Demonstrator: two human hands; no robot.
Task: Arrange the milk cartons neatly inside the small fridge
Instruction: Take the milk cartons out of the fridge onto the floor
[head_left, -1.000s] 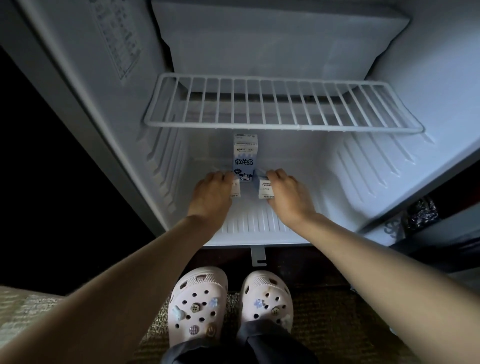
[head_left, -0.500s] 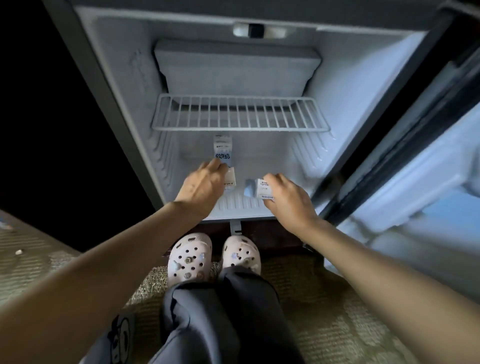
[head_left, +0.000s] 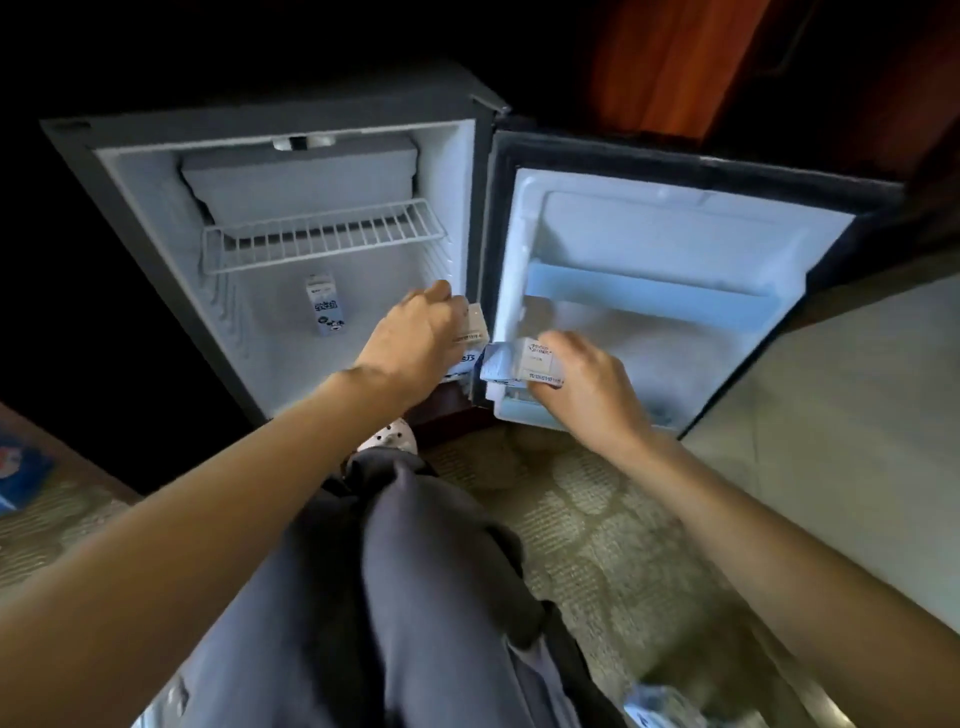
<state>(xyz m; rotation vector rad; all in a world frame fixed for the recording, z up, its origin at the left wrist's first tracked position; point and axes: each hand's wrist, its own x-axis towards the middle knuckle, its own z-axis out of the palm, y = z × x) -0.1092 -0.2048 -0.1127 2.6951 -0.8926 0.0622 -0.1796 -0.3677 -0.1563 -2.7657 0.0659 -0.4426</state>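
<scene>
Three milk cartons in play from where I'm standing. Furthest left is the standing milk carton (head_left: 324, 304), upright on the floor of the small fridge (head_left: 156, 234), under the wire shelf (head_left: 322, 239) and toward the back, with nothing touching it.

Next over, the left hand (head_left: 415, 332) hangs at the right edge of the fridge opening. Its grip is clamped on the left-hand carton (head_left: 475, 327), which pokes out past the fingers to the right, tipped over rather than upright. The wrist is bent down and the arm reaches in from low left.

Just beside that, nearly touching it, is the right-hand carton (head_left: 519, 364). It lies roughly sideways, its long axis pointing left, away from the palm. The right hand (head_left: 587, 384) has its grip wrapped over it from the right, knuckles up, in front of the open door (head_left: 675, 234), below the door shelf (head_left: 649, 296).

My guess at what matters next: the standing one sits left and further back from both hands, and the left hand is clearly nearer it. If these two go in a row with it, each needs turning upright first, and the right one has to cross back over the door hinge. Can't tell whether the door pocket is the plan instead.
</scene>
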